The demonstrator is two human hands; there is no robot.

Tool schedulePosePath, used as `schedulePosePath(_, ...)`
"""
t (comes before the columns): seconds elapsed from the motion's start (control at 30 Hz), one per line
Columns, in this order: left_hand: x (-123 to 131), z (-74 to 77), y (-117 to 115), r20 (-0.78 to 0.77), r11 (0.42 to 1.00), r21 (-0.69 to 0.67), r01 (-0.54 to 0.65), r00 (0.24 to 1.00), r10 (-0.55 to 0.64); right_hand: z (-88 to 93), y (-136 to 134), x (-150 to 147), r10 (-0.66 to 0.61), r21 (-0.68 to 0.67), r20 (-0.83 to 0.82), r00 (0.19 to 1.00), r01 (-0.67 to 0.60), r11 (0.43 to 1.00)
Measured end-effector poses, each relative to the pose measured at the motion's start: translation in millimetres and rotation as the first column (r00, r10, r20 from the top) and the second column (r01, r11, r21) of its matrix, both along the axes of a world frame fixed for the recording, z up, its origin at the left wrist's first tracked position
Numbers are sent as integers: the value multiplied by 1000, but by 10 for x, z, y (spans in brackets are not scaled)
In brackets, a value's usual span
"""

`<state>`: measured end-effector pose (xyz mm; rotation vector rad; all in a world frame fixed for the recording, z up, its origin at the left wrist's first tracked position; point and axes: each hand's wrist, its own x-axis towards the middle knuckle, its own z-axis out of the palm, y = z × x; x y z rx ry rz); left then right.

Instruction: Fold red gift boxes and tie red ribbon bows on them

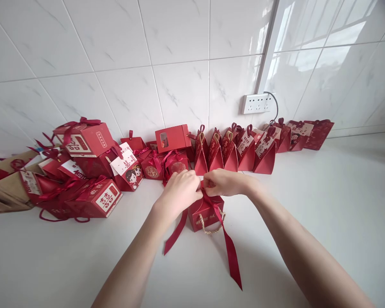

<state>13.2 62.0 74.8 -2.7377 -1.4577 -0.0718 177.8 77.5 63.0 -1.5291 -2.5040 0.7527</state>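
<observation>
A small red gift box [205, 217] with gold lettering stands on the white counter in front of me. A gold rope handle [211, 232] hangs down its near side. Over its top runs a dark red ribbon [232, 261], one tail trailing to the lower right and the other to the lower left. My left hand [183, 188] is closed at the box's top left, fingers curled on the ribbon. Opposite it, my right hand [226, 183] pinches the ribbon at the top right. The fingertips partly hide the ribbon between them.
Behind the hands, several red triangular boxes [265, 152] stand in a row along the tiled wall. Red boxes with ribbons [96, 196] are piled at the left, beside a brown paper bag [9, 196]. A white power strip [257, 104] is on the wall.
</observation>
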Motion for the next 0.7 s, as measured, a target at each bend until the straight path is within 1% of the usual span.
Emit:
schedulePosePath(0.17, 7, 6, -5, 13, 999, 35, -39, 999, 39, -10, 4, 8, -26, 0, 34, 999, 26, 1000)
schedulePosePath(0.3, -55, 31, 5, 85, 999, -33, -9, 996, 12, 1, -8, -23, -8, 26, 9, 1000, 8, 1000)
schedulePosePath(0.37, -85, 47, 8, 112, 998, -59, -11, 994, 18, 7, -14, -26, 13, 32, -6, 1000, -13, 999)
schedulePosePath(0.47, -95, 71, -6, 80, 998, -59, -35, 996, 40, 18, -21, -5, 47, 39, -37, 998, -45, 998)
schedulePosePath(0.6, -63, 79, -41, 45, 995, -94, -39, 998, 44, 52, -35, 23, 96, -24, -102, 990, -99, 995)
schedulePosePath(0.7, -57, 56, -39, 123, 984, -178, -10, 992, 33, 92, -51, 20, 108, -61, -175, 979, -120, 991)
